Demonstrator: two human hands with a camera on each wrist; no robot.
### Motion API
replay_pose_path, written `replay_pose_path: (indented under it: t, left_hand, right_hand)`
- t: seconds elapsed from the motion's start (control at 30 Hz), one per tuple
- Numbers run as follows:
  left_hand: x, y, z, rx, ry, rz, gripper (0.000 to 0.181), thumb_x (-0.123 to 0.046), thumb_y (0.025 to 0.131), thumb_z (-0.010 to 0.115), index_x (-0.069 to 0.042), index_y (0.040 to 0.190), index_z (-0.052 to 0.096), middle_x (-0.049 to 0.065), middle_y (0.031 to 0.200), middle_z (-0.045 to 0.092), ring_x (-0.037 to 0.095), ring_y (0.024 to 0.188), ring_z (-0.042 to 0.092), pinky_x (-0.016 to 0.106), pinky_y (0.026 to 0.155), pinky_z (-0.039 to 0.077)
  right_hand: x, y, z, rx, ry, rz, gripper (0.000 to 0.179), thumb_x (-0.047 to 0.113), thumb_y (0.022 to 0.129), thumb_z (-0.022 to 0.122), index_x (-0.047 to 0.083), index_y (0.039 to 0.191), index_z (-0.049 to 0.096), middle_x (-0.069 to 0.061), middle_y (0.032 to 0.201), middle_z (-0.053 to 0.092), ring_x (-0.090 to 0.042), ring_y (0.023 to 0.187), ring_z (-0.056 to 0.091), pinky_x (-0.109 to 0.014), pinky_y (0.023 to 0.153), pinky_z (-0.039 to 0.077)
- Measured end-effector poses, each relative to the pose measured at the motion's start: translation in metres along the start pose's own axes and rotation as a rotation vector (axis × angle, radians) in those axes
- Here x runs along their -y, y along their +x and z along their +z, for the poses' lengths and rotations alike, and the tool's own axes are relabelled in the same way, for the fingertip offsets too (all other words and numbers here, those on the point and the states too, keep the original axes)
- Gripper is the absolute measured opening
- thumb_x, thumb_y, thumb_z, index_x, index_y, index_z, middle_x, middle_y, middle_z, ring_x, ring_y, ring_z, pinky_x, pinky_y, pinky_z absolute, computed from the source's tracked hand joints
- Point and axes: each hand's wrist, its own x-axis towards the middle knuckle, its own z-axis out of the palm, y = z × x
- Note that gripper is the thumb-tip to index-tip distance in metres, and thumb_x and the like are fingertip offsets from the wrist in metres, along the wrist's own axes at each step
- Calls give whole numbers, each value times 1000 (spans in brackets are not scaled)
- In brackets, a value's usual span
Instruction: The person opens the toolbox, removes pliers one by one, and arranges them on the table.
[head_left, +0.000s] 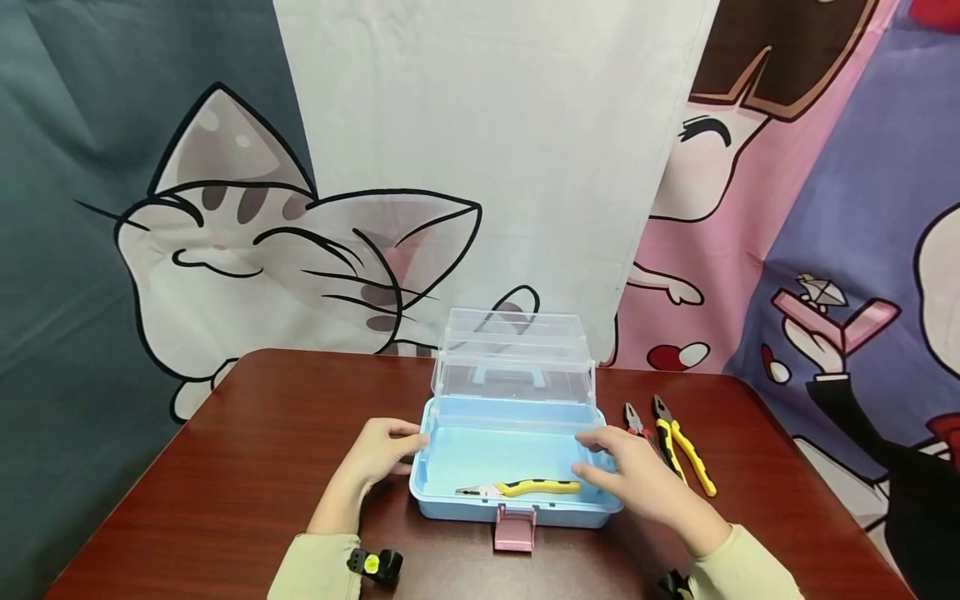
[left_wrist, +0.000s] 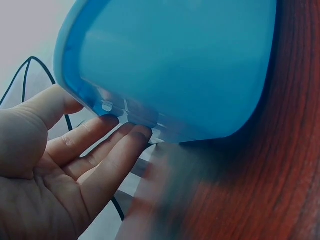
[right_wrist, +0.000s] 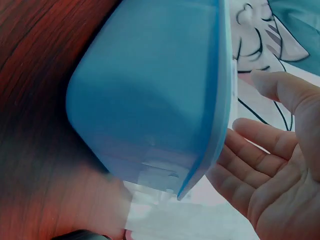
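A light blue toolbox [head_left: 487,454] stands on the table with its clear lid [head_left: 517,337] raised at the back. Long-nose pliers [head_left: 536,487] with yellow and black handles lie inside along the front wall. My left hand [head_left: 381,450] grips the box's left side, thumb over the rim; the left wrist view shows its fingers [left_wrist: 105,175] against the outer wall. Over the right rim, my right hand [head_left: 637,477] hovers with fingers spread and nothing between them. In the right wrist view, that hand's palm [right_wrist: 285,200] faces the box's end wall.
To the right of the box lie combination pliers [head_left: 686,454] with yellow and black handles and red-handled pliers [head_left: 634,419], partly hidden by my right hand. A pink latch [head_left: 514,532] hangs down at the box front. Behind the brown table [head_left: 300,417] hangs a cartoon-printed cloth [head_left: 480,125].
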Motion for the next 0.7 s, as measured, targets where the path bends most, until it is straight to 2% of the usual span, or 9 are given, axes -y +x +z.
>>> replay_pose_path:
  t: [0.33,0.57,0.7]
  left_hand:
    - [0,-1,1,19,-15,0,30,-12,84,70,5,108,67,15,99,68,20,83,69,39,65,59]
    - [1,-1,-2,4,-11,3,30,-11,84,70,6,108,67,15,100,68,20,84,68,39,65,59]
    - [2,-1,-1,10,-10,3,29,-11,84,69,5,108,67,14,99,68,20,85,68,39,66,59]
  right_hand:
    - [3,13,2,198,-34,-82,48,37,84,69,2,117,63,-8,112,66,-21,100,62,-41,85,53]
    - [10,27,7,325,-70,-132,49,34,83,71,2,120,63,-6,115,65,-21,103,60,-40,87,52]
    - [14,31,9,382,-65,-152,50,33,82,72,1,120,62,-8,118,64,-26,110,59,-42,90,51]
